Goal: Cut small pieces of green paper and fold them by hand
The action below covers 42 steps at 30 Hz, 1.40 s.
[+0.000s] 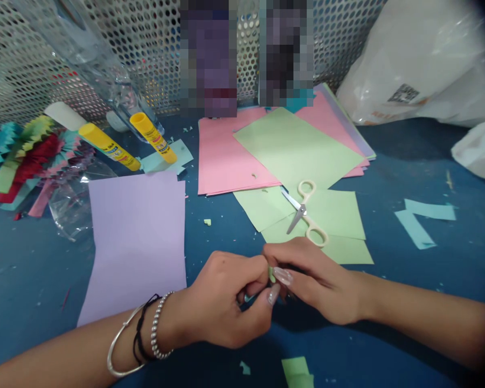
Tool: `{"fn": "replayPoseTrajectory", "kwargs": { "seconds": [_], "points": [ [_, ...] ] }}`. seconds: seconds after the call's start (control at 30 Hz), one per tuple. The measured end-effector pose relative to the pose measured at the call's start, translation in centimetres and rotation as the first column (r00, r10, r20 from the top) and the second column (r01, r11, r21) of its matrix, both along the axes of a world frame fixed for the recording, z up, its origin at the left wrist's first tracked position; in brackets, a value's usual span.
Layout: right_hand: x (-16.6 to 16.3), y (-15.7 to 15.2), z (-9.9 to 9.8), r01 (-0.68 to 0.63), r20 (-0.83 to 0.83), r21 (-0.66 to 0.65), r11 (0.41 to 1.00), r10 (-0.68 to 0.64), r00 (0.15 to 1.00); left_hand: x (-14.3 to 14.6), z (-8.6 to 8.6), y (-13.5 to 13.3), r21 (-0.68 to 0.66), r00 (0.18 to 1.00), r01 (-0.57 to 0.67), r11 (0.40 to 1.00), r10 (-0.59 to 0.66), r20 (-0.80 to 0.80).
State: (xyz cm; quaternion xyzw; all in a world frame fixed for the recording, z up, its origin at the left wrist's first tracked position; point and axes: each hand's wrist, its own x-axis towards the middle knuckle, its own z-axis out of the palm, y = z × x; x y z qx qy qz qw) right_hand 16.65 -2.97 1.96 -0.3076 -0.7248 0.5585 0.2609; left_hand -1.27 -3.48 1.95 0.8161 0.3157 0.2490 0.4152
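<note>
My left hand (230, 293) and my right hand (317, 280) meet at the front middle of the table, fingertips pressed together. Between the thumbs and fingers they pinch a small light green piece of paper (271, 275), mostly hidden by the fingers. Just beyond my right hand, cream-handled scissors (303, 210) lie with their blades apart on light green paper sheets (339, 213). A purple paper sheet (139, 231) lies beyond my left forearm. Small green paper pieces (295, 369) rest near the table's front edge.
Pink paper (222, 156) is stacked at the back. Two yellow glue sticks (109, 146), a clear bottle (105, 70) and pleated coloured paper (24, 161) stand or lie at the left. Blue paper strips (418, 229) lie right, below a white plastic bag (420, 59). Perforated metal (145, 32) bounds the back.
</note>
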Motion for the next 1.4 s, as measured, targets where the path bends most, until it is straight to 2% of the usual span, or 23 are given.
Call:
{"fn": "replayPoseTrajectory", "kwargs": {
  "seconds": [0.27,0.6,0.77,0.93,1.0,1.1,1.23,1.4],
  "points": [
    [-0.19,0.06,-0.12,0.036,0.007,0.023,0.999,-0.037,0.999,-0.14,-0.02,0.26,-0.038,1.000,0.003,0.999,-0.002,0.019],
    [-0.37,-0.44,-0.19,0.145,0.063,0.126,0.981,-0.154,0.986,0.19,0.19,0.47,-0.155,0.988,-0.141,0.978,0.131,-0.077],
    [-0.24,-0.53,-0.10,0.222,0.025,0.117,0.968,-0.227,0.974,0.10,0.57,0.54,-0.258,0.986,-0.161,0.953,0.145,-0.078],
    [-0.29,-0.72,-0.31,0.226,0.026,0.106,0.968,-0.230,0.973,0.01,0.47,0.55,-0.343,0.987,-0.158,0.926,0.157,-0.032],
    [-0.42,-0.80,-0.55,0.280,0.016,0.087,0.956,-0.282,0.959,0.00,0.41,0.59,-0.361,0.982,-0.183,0.915,0.191,-0.015],
    [-0.63,-0.80,-0.86,0.389,-0.080,0.171,0.905,-0.380,0.921,0.00,0.34,0.65,-0.391,0.972,-0.217,0.894,0.235,-0.002],
    [-0.72,-0.51,-0.89,0.362,-0.104,0.347,0.865,-0.348,0.932,-0.02,0.30,0.67,-0.432,0.970,-0.218,0.875,0.243,0.004],
    [-0.56,-0.18,-0.64,0.340,-0.053,0.330,0.880,-0.343,0.938,-0.02,0.34,0.64,-0.433,0.968,-0.231,0.872,0.252,-0.007]
  ]
}}
